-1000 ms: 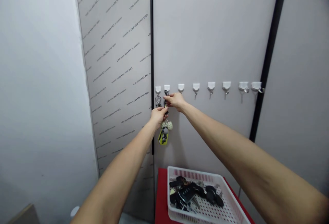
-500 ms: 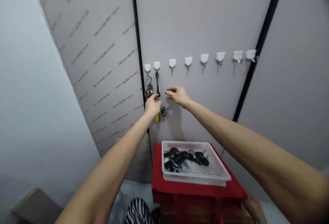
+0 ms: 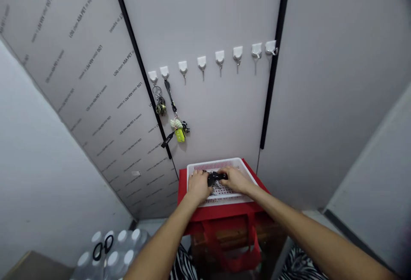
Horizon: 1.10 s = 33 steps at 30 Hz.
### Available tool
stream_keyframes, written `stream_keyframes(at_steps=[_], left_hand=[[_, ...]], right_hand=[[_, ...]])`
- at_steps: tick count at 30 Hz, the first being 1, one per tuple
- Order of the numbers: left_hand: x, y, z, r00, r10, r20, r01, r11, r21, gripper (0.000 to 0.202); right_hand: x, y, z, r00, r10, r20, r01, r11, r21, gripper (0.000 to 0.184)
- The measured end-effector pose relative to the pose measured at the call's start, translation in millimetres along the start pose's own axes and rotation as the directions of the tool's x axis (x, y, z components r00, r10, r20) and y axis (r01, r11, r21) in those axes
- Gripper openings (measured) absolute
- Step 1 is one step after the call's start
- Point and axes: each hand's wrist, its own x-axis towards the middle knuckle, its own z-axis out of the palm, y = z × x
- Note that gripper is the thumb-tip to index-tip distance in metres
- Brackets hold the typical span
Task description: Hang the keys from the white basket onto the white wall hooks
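Observation:
Both of my hands are inside a white plastic basket point(image 3: 245, 169), among a pile of keys with black parts point(image 3: 214, 178). My left hand point(image 3: 198, 186) is at the pile's left side with its fingers curled down; what lies under them is hidden. From the right, my right hand point(image 3: 234, 179) grips a black piece of the keys between thumb and fingers. On the panel above, a bronze-coloured key bunch point(image 3: 160, 106) hangs from the leftmost hook. A black strap point(image 3: 170, 96) hangs from the second hook, carrying a yellow-green tag point(image 3: 180, 135) and small charms.
A row of several white hooks point(image 3: 219, 57) runs across the grey panel point(image 3: 205, 10). The basket stands on a red bag point(image 3: 183, 181) with hanging handles. Bottles with white caps point(image 3: 113, 258) stand at lower left, near a brown box point(image 3: 38, 267).
My hands have moved down from the hanging strap into the basket, and my right hand has closed on keys there. The strap hangs free on the second hook. The view has shifted.

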Motion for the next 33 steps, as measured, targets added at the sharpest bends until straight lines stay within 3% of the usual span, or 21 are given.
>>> stream_keyframes(at_steps=[3, 6, 11, 13, 15, 17, 19, 20, 23, 25, 28, 33], left_hand=[[1.2, 6.0, -4.5, 0.995, -0.065, 0.073, 0.057, 0.993, 0.104, 0.042], [-0.4, 6.9, -5.7, 0.99, -0.105, 0.092, 0.099, 0.992, 0.073, 0.04], [-6.3, 2.3, -0.6, 0.979, -0.199, 0.04, 0.202, 0.949, -0.24, 0.033], [-6.0, 2.7, -1.1, 0.966, -0.249, 0.067, 0.251, 0.847, -0.468, 0.03], [-4.7, 5.2, -4.2, 0.953, -0.286, 0.096, 0.271, 0.671, -0.691, 0.027], [-3.8, 9.0, -8.3, 0.946, -0.305, 0.108, 0.249, 0.475, -0.844, 0.024], [-4.2, 12.4, -10.8, 0.95, -0.29, 0.114, 0.214, 0.342, -0.915, 0.022], [-5.0, 13.7, -10.8, 0.955, -0.275, 0.116, 0.202, 0.314, -0.928, 0.022], [-8.4, 15.8, -6.7, 0.969, -0.223, 0.107, 0.179, 0.334, -0.925, 0.022], [-10.9, 16.0, -2.6, 0.977, -0.193, 0.09, 0.158, 0.372, -0.915, 0.025], [-13.5, 15.2, 2.1, 0.989, -0.129, 0.07, 0.116, 0.4, -0.909, 0.028], [-15.6, 15.3, 4.5, 0.995, -0.037, 0.094, 0.101, 0.379, -0.92, 0.03]], right_hand=[[-1.8, -2.4, 2.3, 0.999, -0.034, 0.008, 0.035, 0.995, -0.094, 0.037], [-4.0, -3.8, 2.1, 0.998, -0.057, 0.031, 0.062, 0.986, -0.155, 0.04], [-8.5, -7.3, -1.2, 0.998, -0.06, 0.017, 0.062, 0.99, -0.129, 0.032], [-11.0, -10.0, -4.3, 0.996, -0.063, -0.064, 0.058, 0.996, -0.074, 0.028], [-13.8, -13.0, -8.0, 0.984, -0.044, -0.172, 0.051, 0.998, 0.038, 0.029], [-15.8, -15.9, -10.5, 0.978, 0.02, -0.206, 0.03, 0.972, 0.233, 0.031], [-15.7, -18.7, -10.9, 0.985, 0.118, -0.125, -0.039, 0.862, 0.506, 0.031], [-14.7, -20.1, -10.3, 0.984, 0.169, -0.063, -0.09, 0.763, 0.64, 0.03], [-9.2, -24.3, -8.2, 0.952, 0.295, 0.077, -0.196, 0.4, 0.895, 0.026], [-5.0, -26.1, -9.1, 0.936, 0.337, 0.107, -0.189, 0.222, 0.957, 0.02], [-0.1, -26.0, -14.8, 0.925, 0.363, 0.115, -0.155, 0.081, 0.985, 0.015], [5.2, -26.7, -25.5, 0.927, 0.359, 0.112, -0.11, -0.024, 0.994, 0.017]])
